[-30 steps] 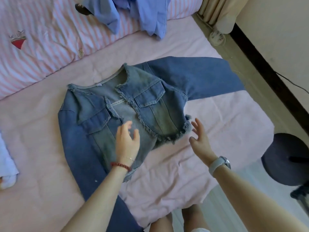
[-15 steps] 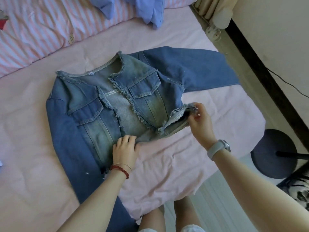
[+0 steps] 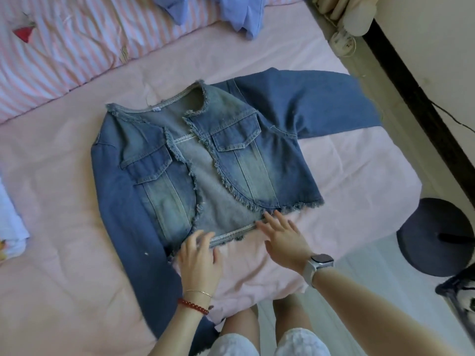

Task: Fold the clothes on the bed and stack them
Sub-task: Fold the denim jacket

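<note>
A cropped denim jacket (image 3: 231,160) lies face up and unbuttoned at the middle of the pink bed (image 3: 347,176), its 2 front panels parted to show the grey lining. One sleeve reaches toward 2 o'clock, ending near the bed's edge; the other runs down toward 7 o'clock. The left hand (image 3: 199,263) sits at 6 o'clock, fingers spread and flat, fingertips touching the frayed hem at the lower corner of the panel on that side. The right hand (image 3: 284,237), just beside it toward 5 o'clock, is also spread with straight fingers, their tips resting on the hem band below the other panel; it pinches nothing. A pale blue garment (image 3: 241,14) lies crumpled at 12 o'clock on a pink striped quilt (image 3: 77,47). At 9 o'clock a white cloth (image 3: 10,222) sits at the frame's edge. A dark round stool (image 3: 434,237) stands on the floor at 4 o'clock.
</note>
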The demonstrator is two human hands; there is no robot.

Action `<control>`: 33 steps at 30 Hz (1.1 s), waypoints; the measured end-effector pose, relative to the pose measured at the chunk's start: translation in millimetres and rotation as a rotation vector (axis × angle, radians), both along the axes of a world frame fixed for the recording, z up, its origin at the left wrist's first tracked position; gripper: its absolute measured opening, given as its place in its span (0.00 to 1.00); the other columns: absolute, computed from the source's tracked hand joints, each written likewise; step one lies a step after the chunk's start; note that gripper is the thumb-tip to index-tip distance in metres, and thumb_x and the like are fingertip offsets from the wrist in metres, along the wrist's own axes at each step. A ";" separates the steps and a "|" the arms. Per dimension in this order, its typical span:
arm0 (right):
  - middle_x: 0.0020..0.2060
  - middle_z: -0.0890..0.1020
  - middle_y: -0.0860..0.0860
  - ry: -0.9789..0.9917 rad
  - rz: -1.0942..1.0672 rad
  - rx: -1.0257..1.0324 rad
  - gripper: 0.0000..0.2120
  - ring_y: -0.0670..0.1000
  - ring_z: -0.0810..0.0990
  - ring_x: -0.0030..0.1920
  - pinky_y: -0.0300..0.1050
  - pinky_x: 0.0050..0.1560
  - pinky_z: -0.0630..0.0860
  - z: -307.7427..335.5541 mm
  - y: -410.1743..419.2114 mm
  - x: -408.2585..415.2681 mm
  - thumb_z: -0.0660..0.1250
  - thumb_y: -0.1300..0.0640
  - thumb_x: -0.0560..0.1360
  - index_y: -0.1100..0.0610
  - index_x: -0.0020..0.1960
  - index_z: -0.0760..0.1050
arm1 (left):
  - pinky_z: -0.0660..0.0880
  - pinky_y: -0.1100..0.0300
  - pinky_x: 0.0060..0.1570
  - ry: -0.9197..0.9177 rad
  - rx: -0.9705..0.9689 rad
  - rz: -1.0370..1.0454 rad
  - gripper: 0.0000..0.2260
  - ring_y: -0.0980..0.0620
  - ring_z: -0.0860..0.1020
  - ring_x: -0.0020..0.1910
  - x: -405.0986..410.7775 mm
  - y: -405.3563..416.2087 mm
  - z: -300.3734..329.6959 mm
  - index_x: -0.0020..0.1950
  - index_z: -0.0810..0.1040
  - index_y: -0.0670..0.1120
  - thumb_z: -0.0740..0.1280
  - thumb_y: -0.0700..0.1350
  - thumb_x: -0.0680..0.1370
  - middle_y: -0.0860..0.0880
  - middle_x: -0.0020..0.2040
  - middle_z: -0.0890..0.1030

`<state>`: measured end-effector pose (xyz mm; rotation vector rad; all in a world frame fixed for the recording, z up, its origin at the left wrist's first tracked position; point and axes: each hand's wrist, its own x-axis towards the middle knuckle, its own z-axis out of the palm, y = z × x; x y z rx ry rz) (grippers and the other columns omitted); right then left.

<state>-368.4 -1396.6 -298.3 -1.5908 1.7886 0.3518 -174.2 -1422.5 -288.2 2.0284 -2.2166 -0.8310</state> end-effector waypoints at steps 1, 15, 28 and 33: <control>0.76 0.49 0.54 -0.005 0.009 0.082 0.24 0.58 0.45 0.75 0.57 0.72 0.51 -1.4 1.7 14.0 0.55 0.56 0.78 0.50 0.74 0.58 | 0.72 0.44 0.49 -0.002 -0.009 0.141 0.16 0.37 0.75 0.53 7.2 4.8 4.0 0.53 0.80 0.42 0.73 0.35 0.66 0.41 0.55 0.78; 0.44 0.81 0.51 0.004 0.475 -0.516 0.30 0.52 0.78 0.37 0.40 0.33 0.74 -11.8 -31.4 140.8 0.65 0.63 0.64 0.46 0.64 0.74 | 0.67 0.57 0.46 0.360 0.395 0.879 0.06 0.45 0.74 0.48 141.9 -5.3 -21.7 0.51 0.71 0.40 0.59 0.42 0.80 0.43 0.47 0.76; 0.64 0.67 0.52 0.025 0.490 -0.105 0.24 0.56 0.68 0.62 0.51 0.59 0.69 -5.1 -36.2 132.8 0.56 0.55 0.77 0.52 0.72 0.59 | 0.72 0.47 0.48 0.088 -0.141 0.651 0.12 0.37 0.75 0.52 159.2 -5.3 20.1 0.56 0.75 0.36 0.67 0.34 0.73 0.37 0.51 0.77; 0.60 0.75 0.57 0.055 0.505 -0.258 0.31 0.58 0.76 0.54 0.52 0.47 0.76 -3.7 -37.2 134.9 0.71 0.54 0.69 0.53 0.71 0.66 | 0.71 0.50 0.55 0.507 0.369 1.034 0.14 0.42 0.76 0.50 113.5 -4.9 -14.1 0.56 0.72 0.35 0.67 0.43 0.76 0.39 0.48 0.77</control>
